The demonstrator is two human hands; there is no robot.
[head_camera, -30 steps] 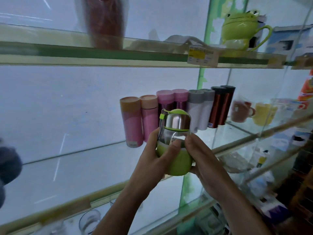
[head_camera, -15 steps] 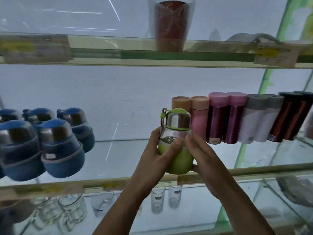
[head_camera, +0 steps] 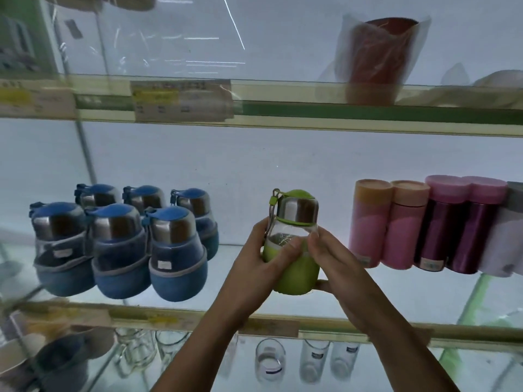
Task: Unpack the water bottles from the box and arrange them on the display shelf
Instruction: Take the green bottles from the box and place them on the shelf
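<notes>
Both hands held the green water bottle (head_camera: pixel 298 274) upright, cap uppermost, near the glass shelf's (head_camera: pixel 169 318) front edge, in the gap between the blue sleeved bottles (head_camera: pixel 121 241) leftward and the pink flasks (head_camera: pixel 393 224) rightward. The left hand (head_camera: pixel 254 264) wrapped its side, thumb across the glass. The right hand (head_camera: pixel 342 273) pinched the sleeve, fingers under the base. The free spot lay straight ahead, equally near both hands.

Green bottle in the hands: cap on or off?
On. The green bottle wears its steel cap, seated on the glass neck; the left hand and right hand grip lower down.
</notes>
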